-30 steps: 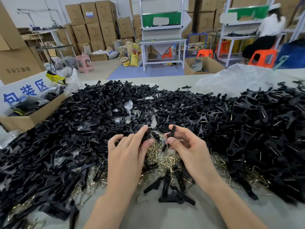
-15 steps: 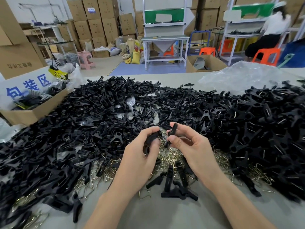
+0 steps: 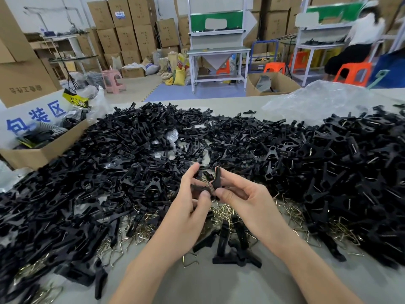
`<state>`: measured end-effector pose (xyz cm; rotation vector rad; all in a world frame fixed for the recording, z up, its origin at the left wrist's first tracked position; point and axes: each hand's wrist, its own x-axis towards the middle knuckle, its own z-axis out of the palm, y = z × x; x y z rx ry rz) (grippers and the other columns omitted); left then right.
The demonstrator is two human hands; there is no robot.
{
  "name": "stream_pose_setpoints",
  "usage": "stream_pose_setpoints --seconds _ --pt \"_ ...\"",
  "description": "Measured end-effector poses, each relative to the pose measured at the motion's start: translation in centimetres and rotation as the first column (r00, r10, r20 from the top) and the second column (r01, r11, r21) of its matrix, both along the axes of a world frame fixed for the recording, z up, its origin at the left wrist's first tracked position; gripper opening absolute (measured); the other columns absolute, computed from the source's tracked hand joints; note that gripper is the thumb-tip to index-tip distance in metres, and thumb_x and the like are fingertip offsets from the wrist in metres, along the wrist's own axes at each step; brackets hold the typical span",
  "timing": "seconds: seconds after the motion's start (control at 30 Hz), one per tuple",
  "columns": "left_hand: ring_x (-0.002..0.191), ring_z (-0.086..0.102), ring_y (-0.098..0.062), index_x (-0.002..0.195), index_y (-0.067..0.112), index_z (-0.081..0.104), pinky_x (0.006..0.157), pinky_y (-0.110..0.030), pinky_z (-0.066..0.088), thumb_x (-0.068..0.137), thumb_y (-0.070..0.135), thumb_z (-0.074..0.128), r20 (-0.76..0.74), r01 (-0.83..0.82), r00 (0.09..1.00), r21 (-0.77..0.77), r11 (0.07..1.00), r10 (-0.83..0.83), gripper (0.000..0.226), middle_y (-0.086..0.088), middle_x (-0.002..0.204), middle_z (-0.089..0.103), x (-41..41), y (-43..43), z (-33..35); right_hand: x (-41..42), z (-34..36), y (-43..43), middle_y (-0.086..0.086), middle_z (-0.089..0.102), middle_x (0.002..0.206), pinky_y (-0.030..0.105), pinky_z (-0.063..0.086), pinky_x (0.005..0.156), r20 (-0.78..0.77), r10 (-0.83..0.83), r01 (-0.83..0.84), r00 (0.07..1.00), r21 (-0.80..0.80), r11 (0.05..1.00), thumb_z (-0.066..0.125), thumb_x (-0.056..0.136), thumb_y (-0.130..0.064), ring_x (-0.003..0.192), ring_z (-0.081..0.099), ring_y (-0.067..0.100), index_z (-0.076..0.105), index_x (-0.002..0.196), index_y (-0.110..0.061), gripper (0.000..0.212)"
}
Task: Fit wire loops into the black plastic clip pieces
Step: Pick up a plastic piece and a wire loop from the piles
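Over the near middle of the table (image 3: 208, 286), the left hand (image 3: 188, 207) curls thumb and fingers round a black clip piece (image 3: 198, 189), and the right hand (image 3: 243, 200) pinches a second clip piece (image 3: 217, 179) upright between thumb and forefinger, the two pieces almost touching; any wire between them is too small to tell. Loose wire loops (image 3: 221, 210) lie just beneath. Clips look light and stiff, best held by the body; loops seem thin, springy, prone to tangle
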<state>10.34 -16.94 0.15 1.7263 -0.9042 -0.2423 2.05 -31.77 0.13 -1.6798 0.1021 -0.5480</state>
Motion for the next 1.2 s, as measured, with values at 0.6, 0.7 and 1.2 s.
stream_pose_setpoints --seconds 0.6,0.7,1.2 --pt "0.082 0.068 -0.016 0.145 0.05 0.034 0.078 -0.023 0.055 0.103 0.019 0.053 -0.043 -0.032 0.999 -0.014 0.999 0.031 0.055 0.005 0.092 0.061 0.34 0.16 0.0 0.08 -0.43 0.27 -0.015 0.076 0.107 0.01 0.05 0.085 0.005 -0.027 0.027 1.0 0.018 0.999 0.074 0.09 -0.013 0.101 0.071 0.004 0.065 0.121 -0.053 0.052" --pt "0.082 0.066 -0.009 0.142 0.052 0.033 0.08 -0.017 0.052 0.103 0.021 0.053 -0.03 -0.032 0.999 -0.017 0.999 0.031 0.054 0.006 0.092 0.063 0.31 0.07 -0.16 0.01 -0.18 0.34 -0.016 0.076 0.104 0.01 0.051 0.082 0.017 -0.033 0.032 0.999 0.028 0.999 0.073 0.091 -0.011 0.096 0.072 0.003 0.066 0.115 -0.058 0.054" --pt "0.082 0.066 -0.001 0.136 0.055 0.036 0.077 -0.014 0.048 0.101 0.021 0.057 0.019 -0.087 0.996 -0.041 0.995 0.088 0.053 0.028 0.098 0.062 0.07 -0.13 -0.3 -0.06 0.01 -0.04 -0.007 0.077 0.109 0.017 0.054 0.082 -0.005 0.022 -0.022 1.0 0.055 0.998 0.071 0.093 -0.009 0.093 0.073 0.01 0.068 0.121 -0.044 0.045"
